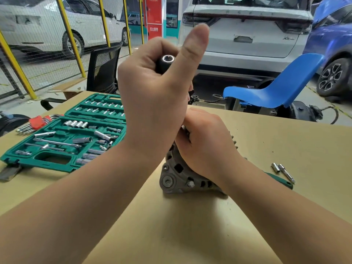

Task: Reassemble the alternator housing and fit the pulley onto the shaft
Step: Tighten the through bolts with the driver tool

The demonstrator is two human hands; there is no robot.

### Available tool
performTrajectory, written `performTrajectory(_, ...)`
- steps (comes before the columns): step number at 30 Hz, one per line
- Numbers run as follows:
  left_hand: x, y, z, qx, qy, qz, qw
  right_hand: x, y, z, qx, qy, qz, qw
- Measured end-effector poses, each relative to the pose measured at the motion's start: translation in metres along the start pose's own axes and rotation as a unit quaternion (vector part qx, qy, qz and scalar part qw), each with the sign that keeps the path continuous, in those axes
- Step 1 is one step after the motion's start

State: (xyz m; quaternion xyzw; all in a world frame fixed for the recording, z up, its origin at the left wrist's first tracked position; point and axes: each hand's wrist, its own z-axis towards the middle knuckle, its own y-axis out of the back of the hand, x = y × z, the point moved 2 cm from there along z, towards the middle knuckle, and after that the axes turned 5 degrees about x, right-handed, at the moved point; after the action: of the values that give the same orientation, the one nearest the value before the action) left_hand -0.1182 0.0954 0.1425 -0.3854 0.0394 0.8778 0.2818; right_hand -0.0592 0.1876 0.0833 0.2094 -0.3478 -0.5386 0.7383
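Mid-frame on the tabletop [266,134], our right hand [205,141] clasps the alternator [176,177]; our left hand [152,96], directly above, grips a black tool handle [166,62] running down toward it.

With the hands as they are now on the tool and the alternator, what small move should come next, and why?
Probably turn the tool handle a little with the left hand while the right hand steadies the alternator. The left hand grips the handle upright above the housing; the tool's tip is hidden, so its seating cannot be checked.
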Motion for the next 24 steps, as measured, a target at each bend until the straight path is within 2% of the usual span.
performTrajectory(6,-0.008,-0.006,-0.004,-0.009,0.006,0.012,1.0,0.004,0.001,-0.002,-0.052,0.025,-0.014,0.998)
performTrajectory(13,-0.01,-0.005,0.003,0.044,0.054,-0.016,0.997,0.002,0.002,-0.002,0.025,-0.015,0.004,1.0)
performTrajectory(19,-0.01,-0.002,0.006,0.049,0.051,-0.009,0.997,0.002,0.004,-0.001,0.05,-0.027,0.013,0.998)
performTrajectory(24,-0.01,0.0,0.01,0.096,0.072,-0.051,0.991,0.002,0.004,-0.001,0.056,-0.034,0.02,0.998)
